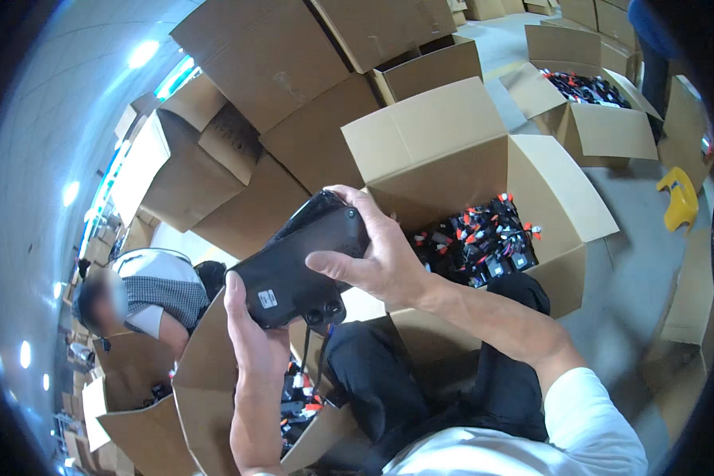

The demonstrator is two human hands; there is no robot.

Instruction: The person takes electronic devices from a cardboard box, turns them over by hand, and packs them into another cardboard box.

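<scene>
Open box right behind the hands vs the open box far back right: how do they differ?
The near open box sits close behind the black device held by the left hand and right hand; the far open box stands farther back. The near one looks larger in the picture and shows more of its contents. Both are brown cardboard with flaps open, holding black parts with red bits.

We are looking through a single head-worn fisheye camera, tilting down and forward over our own forearms, which are coming in from the lower edge. It is sitting close to the left hand (254,349) and right hand (377,258), which are filling the middle around a black handheld device (297,266). Beyond them we are taking in an open cardboard box (563,206), while straight edges are bending toward the dark rim. No second view is sharing this scene.
</scene>
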